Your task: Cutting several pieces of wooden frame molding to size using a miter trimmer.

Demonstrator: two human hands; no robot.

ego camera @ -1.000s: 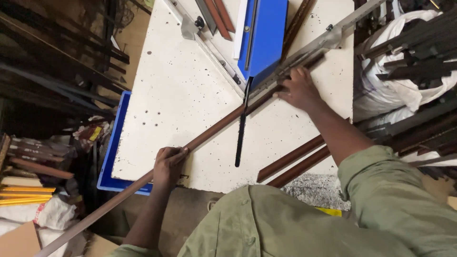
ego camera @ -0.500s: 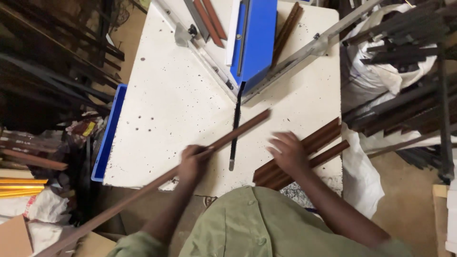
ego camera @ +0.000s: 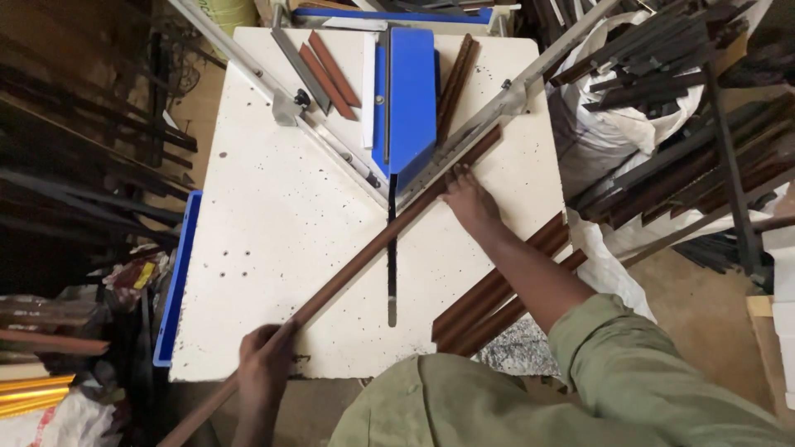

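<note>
Long brown moulding strip (ego camera: 373, 257): laid diagonally across the white worktable (ego camera: 273, 240), crossing its dark slot (ego camera: 391, 265), far end against the right metal fence (ego camera: 513, 91). Left hand (ego camera: 265, 364): fingers wrapped around the near end. Right hand (ego camera: 468, 199): fingers flat, pressing the strip beside the blue blade guard (ego camera: 410, 99). Spare brown strips (ego camera: 497, 290) near right.

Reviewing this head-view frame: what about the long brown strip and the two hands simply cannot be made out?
- Long brown strip: its near end runs off the bottom edge of the head view, so its length is unknown.
- Left hand: the fingers wrap the strip; the palm side is hidden.
- Right hand: it lies on the strip by the metal fence; the contact beneath is covered.
- Slot in the white table: its inside is too dark.
</note>
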